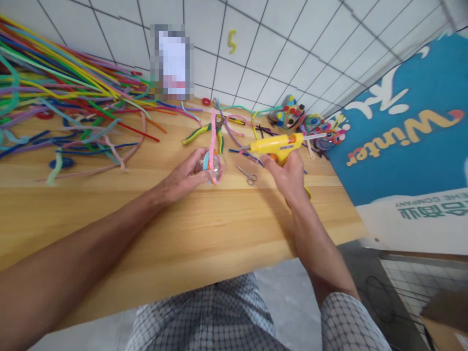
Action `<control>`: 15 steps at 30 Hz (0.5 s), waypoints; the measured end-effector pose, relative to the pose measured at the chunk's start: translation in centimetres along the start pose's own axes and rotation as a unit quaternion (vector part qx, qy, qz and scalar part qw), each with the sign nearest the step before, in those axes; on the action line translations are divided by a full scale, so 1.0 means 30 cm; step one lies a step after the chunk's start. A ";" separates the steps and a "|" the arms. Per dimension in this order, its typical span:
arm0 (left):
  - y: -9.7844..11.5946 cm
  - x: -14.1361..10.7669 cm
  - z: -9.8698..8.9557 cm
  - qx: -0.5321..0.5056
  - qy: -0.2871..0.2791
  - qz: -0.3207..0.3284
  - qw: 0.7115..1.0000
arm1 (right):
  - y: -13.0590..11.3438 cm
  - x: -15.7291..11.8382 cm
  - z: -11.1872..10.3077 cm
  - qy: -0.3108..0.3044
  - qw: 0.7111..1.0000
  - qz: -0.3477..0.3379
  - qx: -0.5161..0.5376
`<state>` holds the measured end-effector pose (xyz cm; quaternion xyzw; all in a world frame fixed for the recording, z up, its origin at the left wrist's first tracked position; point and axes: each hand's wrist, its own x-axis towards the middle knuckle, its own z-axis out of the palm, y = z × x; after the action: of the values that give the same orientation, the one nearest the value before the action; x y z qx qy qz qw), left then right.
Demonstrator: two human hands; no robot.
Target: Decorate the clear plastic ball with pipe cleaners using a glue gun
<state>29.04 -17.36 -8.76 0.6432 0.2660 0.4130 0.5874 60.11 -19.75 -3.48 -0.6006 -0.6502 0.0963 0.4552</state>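
My left hand (192, 173) is closed around a small clear ball (216, 169) wrapped with coloured pipe cleaners. From the ball a pink pipe cleaner (213, 131) sticks up, away from me. My right hand (288, 175) grips a yellow hot glue gun (276, 145), with its nozzle pointing left toward the ball but apart from it. A clear glue stick (315, 138) juts from the gun's back end. Between the hands lie small scissors (248, 175). Just beyond the ball are green and yellow pliers (199, 133), partly hidden behind the pink strip.
A big heap of coloured pipe cleaners (84, 92) covers the table's left side. Several decorated balls (291, 114) sit at the back right by the white tiled wall (278, 48). A blurred-out phone-like panel (171, 63) stands at the back. A blue printed board (413, 126) borders the right.
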 end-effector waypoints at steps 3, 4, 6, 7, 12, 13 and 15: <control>0.001 0.003 0.005 -0.010 -0.005 0.020 1.000 | 0.079 0.100 -0.177 0.093 0.995 -0.030 -0.018; 0.001 0.003 0.005 -0.008 -0.007 0.025 1.000 | 0.117 0.126 -0.232 0.125 0.991 -0.024 -0.035; 0.001 0.003 0.005 0.000 -0.011 0.031 0.999 | 0.203 0.155 -0.310 0.155 0.981 0.058 -0.105; 0.001 0.003 0.004 0.007 -0.011 0.031 0.999 | 0.245 0.155 -0.331 0.143 0.970 0.119 -0.159; 0.004 -0.004 -0.003 0.036 0.001 0.005 0.999 | 0.405 0.088 -0.323 0.107 0.948 0.202 -0.221; 0.004 -0.004 -0.003 0.039 0.003 0.001 0.999 | 0.422 0.078 -0.317 0.101 0.947 0.204 -0.226; 0.005 -0.004 -0.005 0.045 0.010 -0.003 0.999 | 0.445 0.074 -0.311 0.084 0.949 0.201 -0.229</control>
<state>28.85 -17.40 -8.65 0.6641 0.2924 0.4048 0.5564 76.27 -18.27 -6.12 -0.8132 -0.4796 -0.0169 0.3294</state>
